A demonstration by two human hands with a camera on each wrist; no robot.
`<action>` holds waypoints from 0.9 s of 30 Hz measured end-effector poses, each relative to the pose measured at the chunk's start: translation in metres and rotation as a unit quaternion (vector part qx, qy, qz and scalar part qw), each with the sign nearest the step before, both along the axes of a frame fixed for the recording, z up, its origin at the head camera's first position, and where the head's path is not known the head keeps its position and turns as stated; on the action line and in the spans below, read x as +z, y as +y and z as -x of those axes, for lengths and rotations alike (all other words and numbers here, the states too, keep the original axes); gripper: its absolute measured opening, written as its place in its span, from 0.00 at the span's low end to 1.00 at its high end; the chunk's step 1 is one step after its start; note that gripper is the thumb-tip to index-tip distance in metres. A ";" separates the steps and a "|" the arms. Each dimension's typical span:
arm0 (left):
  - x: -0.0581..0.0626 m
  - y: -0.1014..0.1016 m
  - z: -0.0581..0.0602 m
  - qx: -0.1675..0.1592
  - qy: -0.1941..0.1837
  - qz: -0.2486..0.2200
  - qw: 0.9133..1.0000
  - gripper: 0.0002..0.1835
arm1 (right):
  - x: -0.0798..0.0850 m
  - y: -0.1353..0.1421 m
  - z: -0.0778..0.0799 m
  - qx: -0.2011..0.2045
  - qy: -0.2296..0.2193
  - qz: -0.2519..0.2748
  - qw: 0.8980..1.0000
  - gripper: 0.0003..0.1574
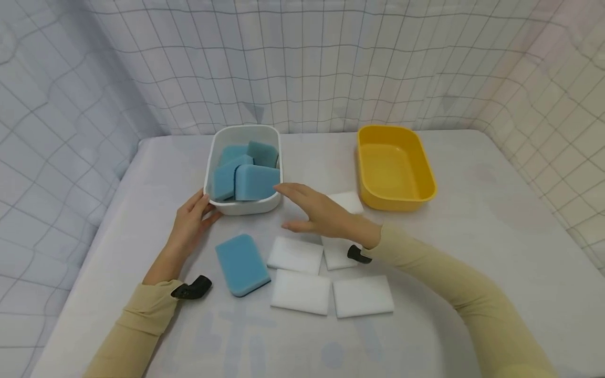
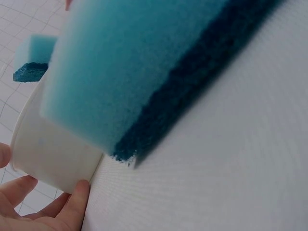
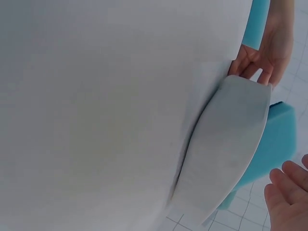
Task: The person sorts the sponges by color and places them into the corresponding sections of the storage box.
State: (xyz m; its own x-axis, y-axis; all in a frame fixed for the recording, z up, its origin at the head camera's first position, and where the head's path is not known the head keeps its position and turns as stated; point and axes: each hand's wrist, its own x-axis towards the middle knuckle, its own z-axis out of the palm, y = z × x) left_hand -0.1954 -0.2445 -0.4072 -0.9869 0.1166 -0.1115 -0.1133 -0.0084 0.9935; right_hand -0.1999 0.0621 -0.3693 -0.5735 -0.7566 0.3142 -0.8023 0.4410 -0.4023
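Observation:
A white plastic bin (image 1: 243, 208) at the back left holds several blue sponges (image 1: 257, 182). My left hand (image 1: 189, 220) grips its near left corner; in the left wrist view the fingers (image 2: 74, 207) lie against the outer wall. My right hand (image 1: 321, 212) hovers beside the bin's right side, fingers extended and thumb apart, with nothing in it. The right wrist view shows that hand (image 3: 291, 197) near a sponge (image 3: 274, 144) inside the bin. One blue sponge (image 1: 242, 265) with a dark scrubbing layer lies on the table in front of the bin.
Several white sponge blocks (image 1: 301, 292) lie flat at the middle of the table, some partly under my right forearm. A yellow bin (image 1: 396, 203) with nothing inside stands at the back right. Grid-patterned curtains (image 1: 302, 68) surround the white-covered table (image 1: 496, 210).

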 end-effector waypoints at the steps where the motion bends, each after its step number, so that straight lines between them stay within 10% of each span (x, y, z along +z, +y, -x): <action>1: 0.000 0.000 0.000 -0.001 0.002 -0.001 1.000 0.37 | 0.000 0.000 -0.001 0.003 0.002 0.001 1.000 0.43; 27: 0.001 -0.001 -0.001 -0.009 0.000 0.016 1.000 0.37 | -0.004 -0.013 -0.017 0.059 -0.025 -0.061 0.996 0.48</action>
